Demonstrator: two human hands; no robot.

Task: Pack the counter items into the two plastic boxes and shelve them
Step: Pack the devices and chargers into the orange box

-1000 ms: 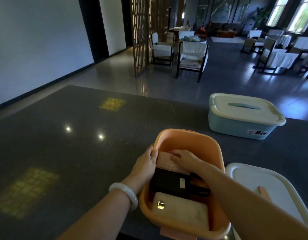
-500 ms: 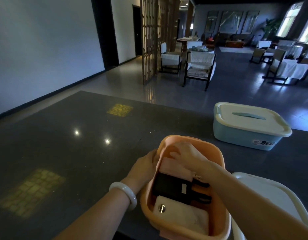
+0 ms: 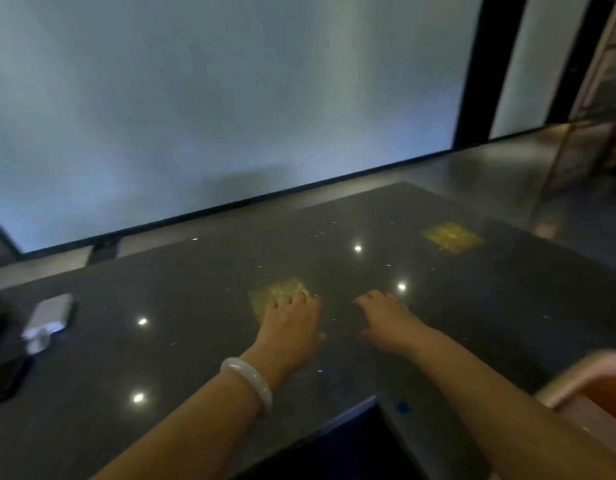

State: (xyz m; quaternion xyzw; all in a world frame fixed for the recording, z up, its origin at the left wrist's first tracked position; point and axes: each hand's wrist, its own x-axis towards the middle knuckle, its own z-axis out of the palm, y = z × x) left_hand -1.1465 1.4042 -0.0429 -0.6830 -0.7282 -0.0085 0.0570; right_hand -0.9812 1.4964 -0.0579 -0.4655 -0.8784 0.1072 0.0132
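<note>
Left hand: empty; fingers loosely curled, palm down over the dark stone counter; whether they touch the surface cannot be told; pale bangle at the wrist.

Right hand: empty; fingers relaxed and a little spread, palm down, just beside the left hand.

Orange box: lower right edge of view, blurred; only its near rim and a part of one wall show; contents not visible; it lies near the right forearm, well apart from both hands.

Pale power bank: flat on the counter at far left; long axis runs away from the person and slightly rightward; a small whitish thing, too blurred to name, lies at its near end.

Dark flat item: at the left edge, partly cut off; identity unclear.

Second box and both lids: not in view.

Governing relation: the unpacked items lie to the left of both hands, across bare counter; the left hand is the nearer; the box lies the opposite way, to the right. Judgement: packing is partly done; the next reach likely goes leftward with the left hand, gripping the power bank across its short sides.
</note>
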